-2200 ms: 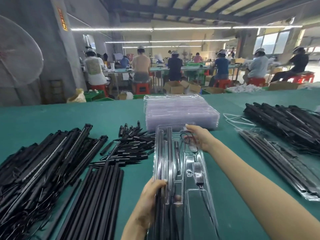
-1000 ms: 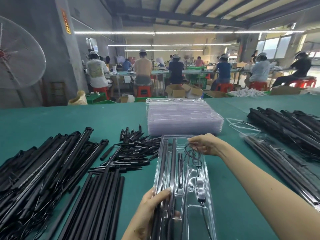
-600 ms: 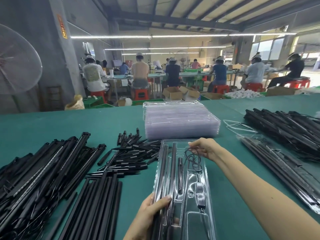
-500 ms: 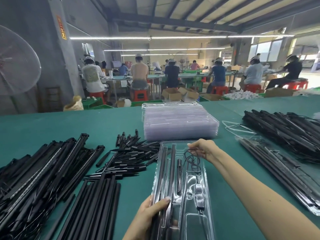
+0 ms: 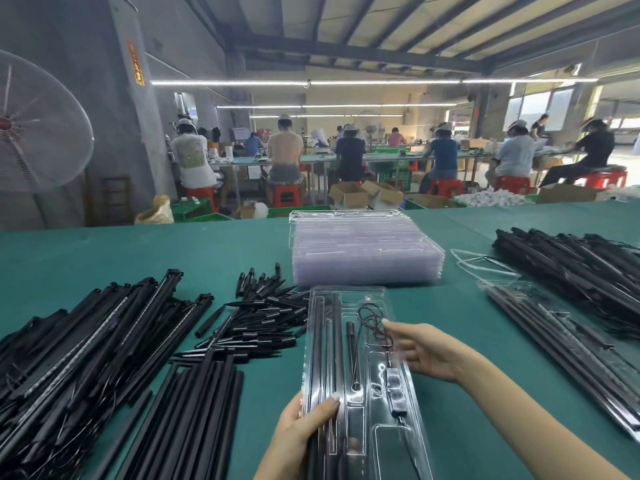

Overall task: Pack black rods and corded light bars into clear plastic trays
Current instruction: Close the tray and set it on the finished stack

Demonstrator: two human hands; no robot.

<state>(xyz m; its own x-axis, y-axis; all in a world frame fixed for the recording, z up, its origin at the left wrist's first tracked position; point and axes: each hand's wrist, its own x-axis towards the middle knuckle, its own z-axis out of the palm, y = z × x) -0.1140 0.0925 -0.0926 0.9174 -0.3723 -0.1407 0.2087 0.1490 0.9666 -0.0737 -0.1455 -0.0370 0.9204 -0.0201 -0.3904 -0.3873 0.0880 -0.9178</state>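
Tray [image 5: 349, 296] (clear) lies between both hands [image 5: 304, 427].

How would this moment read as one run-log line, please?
left hand grips tray | right hand open at cord | packing

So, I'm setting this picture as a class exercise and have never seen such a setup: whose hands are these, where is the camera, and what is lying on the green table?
There is no machine here. A person wears a camera on the head, so you look down at their own two hands.

The left hand grips the near end of a clear plastic tray, thumb pressed on the black rods lying in its slots. The right hand reaches, fingers relaxed, to the coiled cord in the tray.

On the green table: a stack of empty trays behind, piles of corded light bars and loose rods to the left, short black spikes between, and packed trays to the right.
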